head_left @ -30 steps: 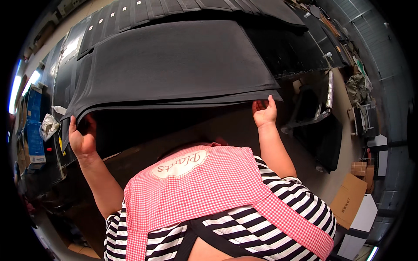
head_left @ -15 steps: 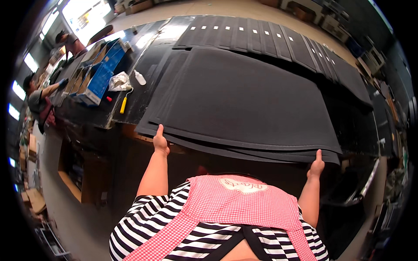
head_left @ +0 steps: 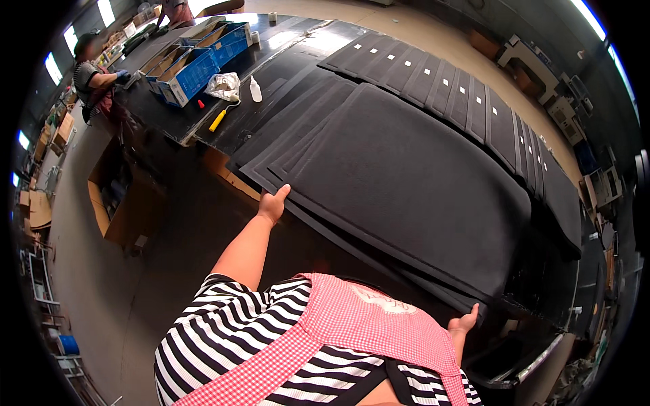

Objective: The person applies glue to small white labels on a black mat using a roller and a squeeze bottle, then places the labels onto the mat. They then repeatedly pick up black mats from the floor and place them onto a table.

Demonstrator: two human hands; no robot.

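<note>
Two hands [head_left: 272, 205] gripping black foam sheet [head_left: 406, 183], blue boxes [head_left: 203, 54] beyond

The big dark sheet [head_left: 406, 183] looks like matt foam, finely grained, as do the sheets stacked under it; the table top [head_left: 183, 115] beneath is glossy black; the blue crate [head_left: 193, 71] seems smooth plastic, the apron [head_left: 352, 331] checked cloth

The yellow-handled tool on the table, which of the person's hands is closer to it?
Left. The left hand grips the near corner of the black sheet, just below the yellow-handled tool. The right hand holds the sheet's opposite corner, much farther away.
</note>
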